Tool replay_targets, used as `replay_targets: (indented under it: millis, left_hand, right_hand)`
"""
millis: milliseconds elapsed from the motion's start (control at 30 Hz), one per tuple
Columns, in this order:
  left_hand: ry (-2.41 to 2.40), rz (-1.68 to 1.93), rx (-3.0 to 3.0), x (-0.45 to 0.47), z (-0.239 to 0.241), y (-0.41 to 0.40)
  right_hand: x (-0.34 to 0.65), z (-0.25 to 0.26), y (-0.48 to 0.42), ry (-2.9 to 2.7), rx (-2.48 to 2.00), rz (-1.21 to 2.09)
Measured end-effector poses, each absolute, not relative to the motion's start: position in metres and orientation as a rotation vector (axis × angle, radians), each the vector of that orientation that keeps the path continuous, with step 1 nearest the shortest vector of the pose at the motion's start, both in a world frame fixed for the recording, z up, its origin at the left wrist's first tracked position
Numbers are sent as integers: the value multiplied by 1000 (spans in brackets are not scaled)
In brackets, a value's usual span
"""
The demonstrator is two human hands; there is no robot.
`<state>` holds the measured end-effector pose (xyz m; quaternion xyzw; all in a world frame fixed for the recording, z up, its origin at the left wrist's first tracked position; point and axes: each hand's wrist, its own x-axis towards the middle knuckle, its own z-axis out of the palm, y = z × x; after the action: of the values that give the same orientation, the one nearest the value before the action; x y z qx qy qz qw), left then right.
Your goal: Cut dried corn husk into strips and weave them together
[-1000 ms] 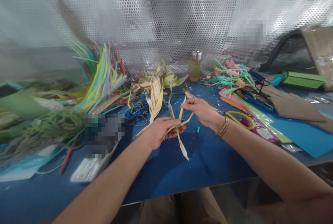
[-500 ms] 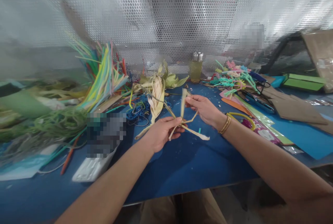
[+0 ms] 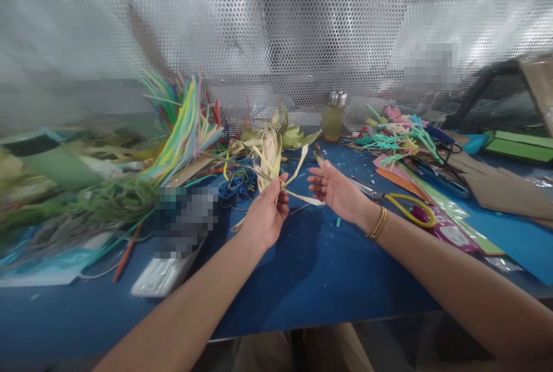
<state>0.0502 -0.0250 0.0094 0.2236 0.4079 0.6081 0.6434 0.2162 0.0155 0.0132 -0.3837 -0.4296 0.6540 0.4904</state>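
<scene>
My left hand [image 3: 266,215] is closed in a pinch around the crossing point of some thin, pale corn husk strips [image 3: 298,169]. One strip stands up and curls to the right; another points toward my right hand. My right hand [image 3: 336,192] hovers just to the right of them, fingers loosely bent and apart, with nothing seen in it. A bundle of dried corn husk [image 3: 268,156] lies behind my left hand, partly covered by it. Scissors with yellow handles [image 3: 412,211] lie beyond my right wrist.
Colored pipe cleaners [image 3: 188,124], green cord [image 3: 125,196] and blue string [image 3: 237,183] crowd the left. A bottle of yellowish liquid [image 3: 334,117] stands at the back by a perforated metal screen [image 3: 302,32]. Cardboard [image 3: 496,185] and colored paper lie at right.
My right hand has let go of the upright husk strip and its fingers have spread. My left hand has drawn left with the strips. The scissors now show more fully.
</scene>
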Motion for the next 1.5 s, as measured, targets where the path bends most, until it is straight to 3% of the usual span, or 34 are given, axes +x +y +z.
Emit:
replay_targets:
  millis: [233, 500, 1033, 1500]
  left_hand:
    - [954, 1212, 644, 54, 6, -29]
    - [1037, 1162, 797, 55, 6, -30]
    - [991, 1120, 869, 56, 10, -34]
    - [984, 1089, 860, 49, 12, -33]
  right_hand:
    - [205, 10, 9, -1419, -933, 1216]
    - [209, 11, 9, -1529, -876, 1332]
    - [207, 6, 13, -1433, -899, 1232]
    - [212, 11, 15, -1535, -926, 933]
